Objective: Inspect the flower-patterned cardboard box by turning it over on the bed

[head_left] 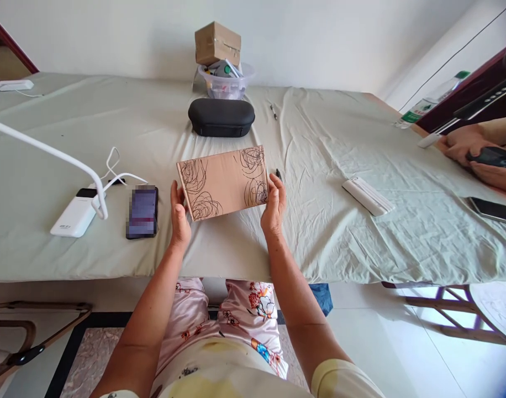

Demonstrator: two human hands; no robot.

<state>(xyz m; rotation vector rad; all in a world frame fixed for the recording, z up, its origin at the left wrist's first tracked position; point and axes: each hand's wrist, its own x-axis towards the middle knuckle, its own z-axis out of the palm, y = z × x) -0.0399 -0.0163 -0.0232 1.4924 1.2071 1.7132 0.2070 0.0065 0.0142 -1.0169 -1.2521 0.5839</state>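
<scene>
I hold a flat piece of brown cardboard [223, 182] with black scribbled spirals above the near edge of the table. My left hand [179, 216] grips its left end, thumb on the front. My right hand [273, 205] grips its right end. The card is tilted, its right side a little higher. A black marker [279, 174] lies on the cloth just behind my right hand.
A pale green cloth [340, 143] covers the table. On it lie a phone [142, 212], a white power bank [75, 213] with cables, a black case [221, 117], a plastic tub [225, 83] with a cardboard box, and a white flat object [368, 195]. Another person's hands [476, 149] hold a phone at right.
</scene>
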